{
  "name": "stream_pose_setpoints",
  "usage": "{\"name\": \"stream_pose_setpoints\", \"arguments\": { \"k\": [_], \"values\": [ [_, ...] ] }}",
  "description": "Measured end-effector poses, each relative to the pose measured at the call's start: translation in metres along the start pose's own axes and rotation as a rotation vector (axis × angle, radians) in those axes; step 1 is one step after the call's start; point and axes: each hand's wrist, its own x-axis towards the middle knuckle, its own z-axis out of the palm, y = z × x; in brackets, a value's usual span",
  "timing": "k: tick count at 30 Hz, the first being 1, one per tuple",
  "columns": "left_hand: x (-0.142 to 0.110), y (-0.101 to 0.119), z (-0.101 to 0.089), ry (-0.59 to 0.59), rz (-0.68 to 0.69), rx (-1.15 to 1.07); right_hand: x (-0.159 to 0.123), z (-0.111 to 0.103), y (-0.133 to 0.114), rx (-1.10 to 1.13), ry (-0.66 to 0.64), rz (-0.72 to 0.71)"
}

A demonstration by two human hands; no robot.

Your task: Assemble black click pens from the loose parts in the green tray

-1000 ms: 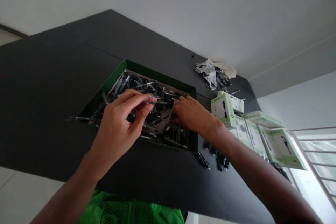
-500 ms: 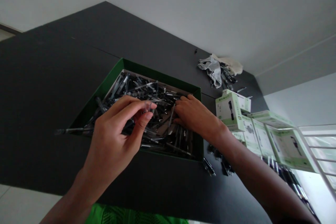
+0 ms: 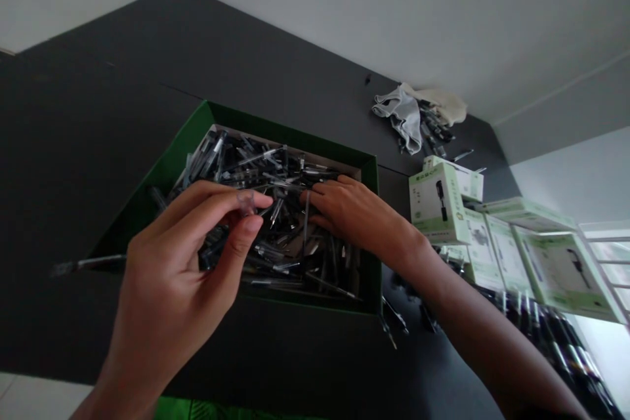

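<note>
We work at a dark, seamed surface (image 3: 98, 131) that meets a pale wall (image 3: 315, 0), with pale floor (image 3: 39, 397) at lower left and a barred window (image 3: 615, 252) at far right. On it, a green box (image 3: 290, 138) holds jumbled pens (image 3: 212, 149). Our left hand (image 3: 174, 259) pinches a small clear piece (image 3: 245, 202) above them; our right hand (image 3: 352, 213) curls among them, its grip unclear to us. Green-and-white cartons (image 3: 436, 207) and grey cloth (image 3: 406, 117) lie rightward.

The left hand (image 3: 180, 246) hides part of the green box (image 3: 290, 136).
</note>
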Motion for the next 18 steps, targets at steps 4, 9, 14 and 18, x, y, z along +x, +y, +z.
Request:
{"name": "stream_pose_setpoints", "arguments": {
  "k": [4,9,14,18],
  "values": [
    [-0.002,0.001,-0.001,0.014,-0.025,0.016,0.003,-0.004,-0.002,0.079,-0.076,-0.049],
    [-0.003,0.002,-0.001,0.036,-0.039,0.001,0.006,-0.006,-0.005,0.163,-0.133,-0.113],
    [-0.001,0.001,-0.001,0.034,0.01,-0.014,0.006,-0.002,-0.007,0.177,-0.077,-0.223],
    [-0.001,0.001,0.0,0.039,0.044,-0.03,0.011,-0.002,-0.014,0.058,-0.073,-0.237]
  ]
}}
